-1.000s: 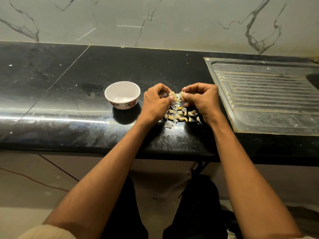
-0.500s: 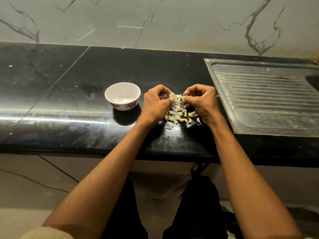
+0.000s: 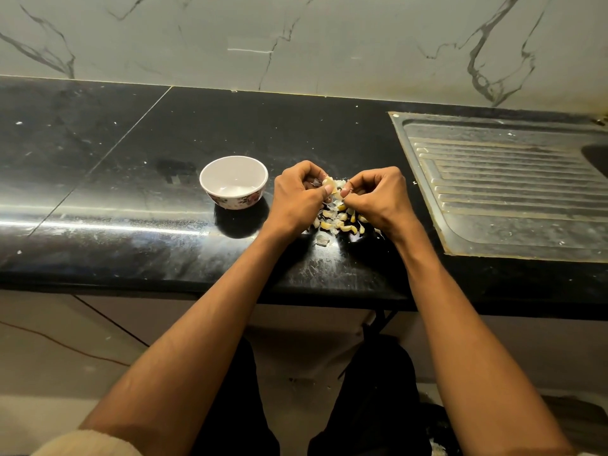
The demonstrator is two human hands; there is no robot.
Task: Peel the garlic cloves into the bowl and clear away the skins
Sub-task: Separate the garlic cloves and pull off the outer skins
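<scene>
A white bowl (image 3: pixel 234 181) with a flower pattern on its outside stands on the black counter, nothing visible inside it. To its right lies a small pile of garlic cloves and papery skins (image 3: pixel 339 222). Just above the pile my left hand (image 3: pixel 296 200) pinches a pale garlic clove (image 3: pixel 329 184) between thumb and fingers. My right hand (image 3: pixel 378 199) faces it, fingertips pinching the skin at the clove's right side. Both hands hide part of the pile.
The black stone counter (image 3: pixel 131 179) runs left to right with a marble wall behind. A steel sink drainboard (image 3: pixel 506 189) is set into it right of my right hand. The counter's front edge is close below the pile.
Both hands stay over the pile, working the same clove. The fingertips have shifted slightly closer together; nothing else has moved.
</scene>
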